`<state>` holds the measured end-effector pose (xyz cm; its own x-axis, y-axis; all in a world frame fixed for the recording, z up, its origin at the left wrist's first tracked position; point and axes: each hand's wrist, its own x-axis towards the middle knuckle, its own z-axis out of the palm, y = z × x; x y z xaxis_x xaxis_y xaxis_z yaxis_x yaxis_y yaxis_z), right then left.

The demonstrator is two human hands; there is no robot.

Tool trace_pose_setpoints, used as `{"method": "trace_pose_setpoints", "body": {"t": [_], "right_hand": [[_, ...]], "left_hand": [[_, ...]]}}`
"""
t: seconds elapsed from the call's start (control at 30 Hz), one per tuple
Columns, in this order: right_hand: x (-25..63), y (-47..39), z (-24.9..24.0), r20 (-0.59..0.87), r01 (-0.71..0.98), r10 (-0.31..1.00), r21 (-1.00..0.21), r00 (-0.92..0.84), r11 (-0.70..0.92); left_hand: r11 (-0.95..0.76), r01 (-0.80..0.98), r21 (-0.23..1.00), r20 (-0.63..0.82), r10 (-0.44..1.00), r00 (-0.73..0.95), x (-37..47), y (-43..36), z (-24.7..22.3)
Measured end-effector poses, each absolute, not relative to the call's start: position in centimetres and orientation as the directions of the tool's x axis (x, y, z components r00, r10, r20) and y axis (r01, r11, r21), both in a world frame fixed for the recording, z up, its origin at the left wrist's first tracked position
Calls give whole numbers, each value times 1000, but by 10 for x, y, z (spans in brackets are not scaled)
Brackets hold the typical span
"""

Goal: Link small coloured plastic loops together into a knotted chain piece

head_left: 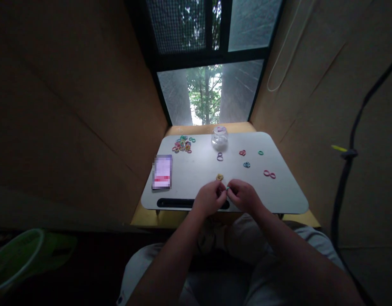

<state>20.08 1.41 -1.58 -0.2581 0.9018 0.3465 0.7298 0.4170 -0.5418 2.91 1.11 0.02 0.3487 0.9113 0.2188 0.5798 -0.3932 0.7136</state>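
Note:
Close together over the front of the white lap table (196,170) are my two hands. My right hand (243,195) pinches a small green hair tie (228,188), only a bit of it showing. Beside it my left hand (210,197) is closed, thumb against fingers; what it grips is hidden. Just beyond my left fingers lies a small clump of yellow hair ties (219,177). Farther back are purple ties (220,157), red ties (242,153), blue ties (246,165), a green tie (260,153) and pink ties (269,174).
A mixed heap of coloured hair ties (182,145) lies at the back left. A clear round jar (219,138) stands at the back edge. On the left is a phone with a lit screen (162,171). A black slot (175,203) runs along the table's front.

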Motion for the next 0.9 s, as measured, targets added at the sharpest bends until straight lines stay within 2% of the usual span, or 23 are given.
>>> {"method": "trace_pose_setpoints", "body": {"t": [0.5, 0.9], "right_hand": [[200, 14, -17, 361, 712, 903, -568, -235, 412], [199, 13, -23, 385, 736, 892, -529, -236, 423]], "left_hand": [[-403, 561, 723, 254, 910, 327, 29, 9, -1], [-411, 569, 712, 282, 910, 304, 28, 7, -4]]}}
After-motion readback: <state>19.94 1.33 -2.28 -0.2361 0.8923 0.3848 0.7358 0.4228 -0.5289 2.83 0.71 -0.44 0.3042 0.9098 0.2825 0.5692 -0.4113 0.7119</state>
